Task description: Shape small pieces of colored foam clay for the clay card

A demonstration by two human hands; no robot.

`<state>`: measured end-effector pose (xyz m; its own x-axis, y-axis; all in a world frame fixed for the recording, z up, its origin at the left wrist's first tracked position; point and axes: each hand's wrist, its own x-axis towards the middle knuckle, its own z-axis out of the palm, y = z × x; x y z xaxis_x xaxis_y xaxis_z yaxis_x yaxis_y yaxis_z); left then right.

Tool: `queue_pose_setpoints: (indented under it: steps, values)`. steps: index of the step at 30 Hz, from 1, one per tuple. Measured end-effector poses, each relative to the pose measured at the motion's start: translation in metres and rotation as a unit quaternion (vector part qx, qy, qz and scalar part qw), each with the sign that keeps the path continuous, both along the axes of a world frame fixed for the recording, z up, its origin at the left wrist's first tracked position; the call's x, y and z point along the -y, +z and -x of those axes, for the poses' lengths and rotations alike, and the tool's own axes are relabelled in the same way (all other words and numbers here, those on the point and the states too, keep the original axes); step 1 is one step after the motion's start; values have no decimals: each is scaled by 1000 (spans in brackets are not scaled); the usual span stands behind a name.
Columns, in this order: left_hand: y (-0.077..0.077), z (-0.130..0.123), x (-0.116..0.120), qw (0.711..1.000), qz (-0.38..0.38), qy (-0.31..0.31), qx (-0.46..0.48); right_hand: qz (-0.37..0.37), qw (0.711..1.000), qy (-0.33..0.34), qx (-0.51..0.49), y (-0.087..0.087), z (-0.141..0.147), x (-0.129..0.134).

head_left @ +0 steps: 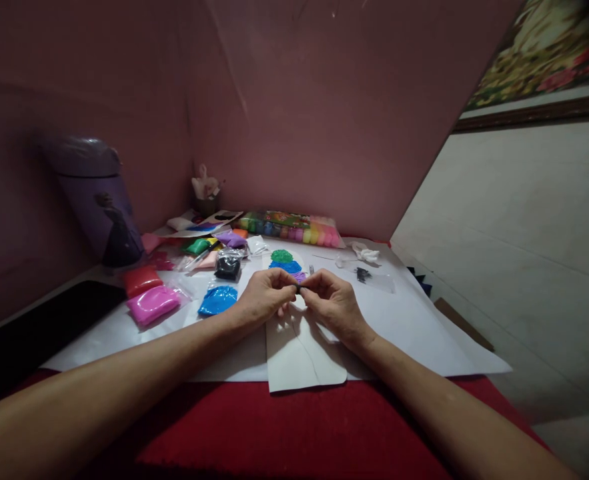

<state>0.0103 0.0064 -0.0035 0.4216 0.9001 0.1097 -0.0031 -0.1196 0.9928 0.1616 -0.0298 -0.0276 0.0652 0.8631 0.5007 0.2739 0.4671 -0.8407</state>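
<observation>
My left hand (269,293) and my right hand (331,300) meet over the white sheet, thumbs and forefingers pinched on one small dark piece of clay (298,289). Below them lies a white card (301,357) with a thin line drawn on it. Just beyond my fingers, textured patches of green clay (281,256), blue clay (285,267) and purple clay (299,277) sit on white paper, partly hidden by my hands. The tines of a fork (311,269) show behind my right hand. A bag of blue clay (217,301) lies left of my left hand.
Bags of pink clay (153,305), red clay (142,281) and black clay (228,267) lie to the left. A long pack of coloured clay (291,228) rests against the wall. Black scraps (363,274) lie on the right. A purple bin (97,207) stands far left.
</observation>
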Motion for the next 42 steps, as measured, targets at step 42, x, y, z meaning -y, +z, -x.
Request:
queue_pose_setpoints:
  steps: [42]
  values:
    - [-4, 2, -1, 998, -11, -35, 43, 35, 997, 28, -66, 4, 0, -2]
